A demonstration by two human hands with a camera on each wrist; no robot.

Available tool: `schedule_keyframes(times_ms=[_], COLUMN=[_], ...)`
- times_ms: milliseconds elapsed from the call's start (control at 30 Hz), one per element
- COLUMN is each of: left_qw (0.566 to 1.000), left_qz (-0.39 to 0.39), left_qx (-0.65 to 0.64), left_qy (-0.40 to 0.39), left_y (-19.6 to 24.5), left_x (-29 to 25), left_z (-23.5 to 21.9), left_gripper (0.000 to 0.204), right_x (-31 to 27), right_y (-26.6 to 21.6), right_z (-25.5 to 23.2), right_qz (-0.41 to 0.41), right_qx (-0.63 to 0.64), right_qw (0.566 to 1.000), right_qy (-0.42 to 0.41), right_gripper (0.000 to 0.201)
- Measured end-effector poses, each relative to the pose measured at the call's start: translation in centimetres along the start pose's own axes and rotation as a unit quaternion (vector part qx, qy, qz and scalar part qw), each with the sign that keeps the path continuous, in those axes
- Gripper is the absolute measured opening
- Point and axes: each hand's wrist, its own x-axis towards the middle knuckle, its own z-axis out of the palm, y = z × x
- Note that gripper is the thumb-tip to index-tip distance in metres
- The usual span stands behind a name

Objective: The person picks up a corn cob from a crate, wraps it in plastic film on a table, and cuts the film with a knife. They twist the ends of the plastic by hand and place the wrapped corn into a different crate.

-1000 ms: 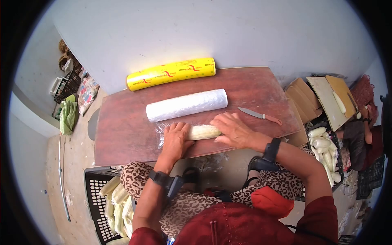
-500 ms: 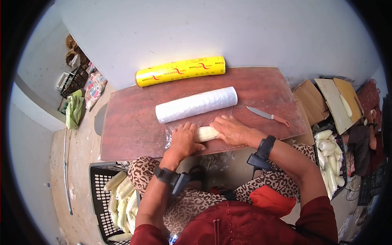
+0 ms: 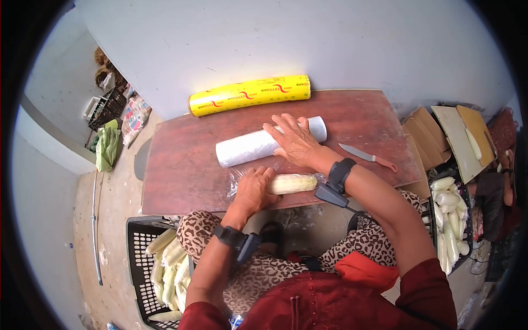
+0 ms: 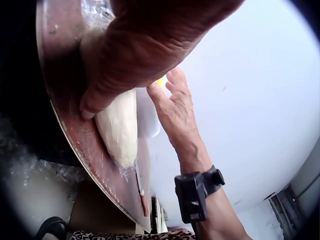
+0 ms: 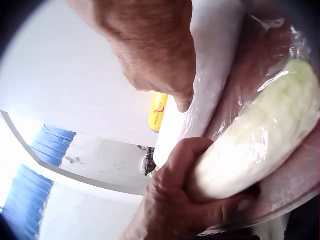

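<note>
A pale peeled corn cob (image 3: 294, 183) lies in clear film near the front edge of the reddish-brown table (image 3: 181, 170). My left hand (image 3: 254, 188) grips the cob's left end; the right wrist view shows its fingers curled round the cob (image 5: 255, 140). My right hand (image 3: 291, 138) rests flat, fingers spread, on the white roll of cling film (image 3: 242, 148) just behind the cob. In the left wrist view the cob (image 4: 120, 130) lies under my left hand (image 4: 145, 50), and the right hand (image 4: 175, 107) reaches over the roll.
A yellow boxed roll (image 3: 250, 94) lies along the table's far edge by the wall. A knife with an orange handle (image 3: 367, 157) lies to the right. A black basket of cobs (image 3: 159, 264) stands at my lower left, more cobs (image 3: 448, 220) at my right.
My right hand has left the cob's right end and moved back onto the cling film roll. The left hand still holds the cob, more of which now shows.
</note>
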Motion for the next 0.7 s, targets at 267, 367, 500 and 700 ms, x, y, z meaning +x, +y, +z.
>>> schedule_keyframes(times_ms=[267,367,500,700], left_qw=[0.999,0.997,0.994,0.99], left_qz=[0.003,0.006,0.001,-0.004], left_qx=[-0.034,-0.066,-0.09,-0.078], left_qy=[-0.03,-0.036,-0.056,-0.121], left_y=[-0.5,-0.8,-0.9,-1.0], left_x=[-0.3,-0.4,-0.7,-0.7], left_z=[-0.1,-0.1,-0.3,-0.5], left_gripper=[0.062,0.061,0.06,0.065], right_x=[1.6,2.0,3.0,3.8], right_y=[0.5,0.3,0.5,0.9], right_z=[2.4,2.2,2.4,2.5], right_qz=[0.036,0.059,0.075,0.098], right_qx=[0.008,-0.012,-0.03,-0.024], right_qw=[0.994,0.993,0.99,0.984], right_qy=[-0.1,-0.102,-0.115,-0.144], right_gripper=[0.062,0.059,0.057,0.056])
